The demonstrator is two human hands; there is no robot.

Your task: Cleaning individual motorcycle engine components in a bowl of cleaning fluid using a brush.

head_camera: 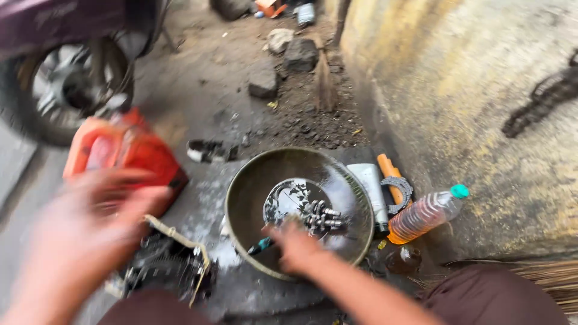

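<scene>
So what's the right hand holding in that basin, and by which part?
The right hand seems to hold a teal-handled tool by its handle, though blur leaves it unclear.

The floor (205, 96) is bare, oil-dark concrete dusted with grit, paler and whitish-stained toward the centre. At one to three o'clock rises a rough plaster wall (457, 84), yellowed and blotched with grime, in flat daylight. Along its foot at twelve o'clock lie grey broken stones (299, 54) in a heap of black dirt. At ten o'clock stands a spoked motorcycle wheel (63, 90) under a dark maroon body. Dry straw-coloured broom bristles (542, 277) spread at four o'clock.
</scene>
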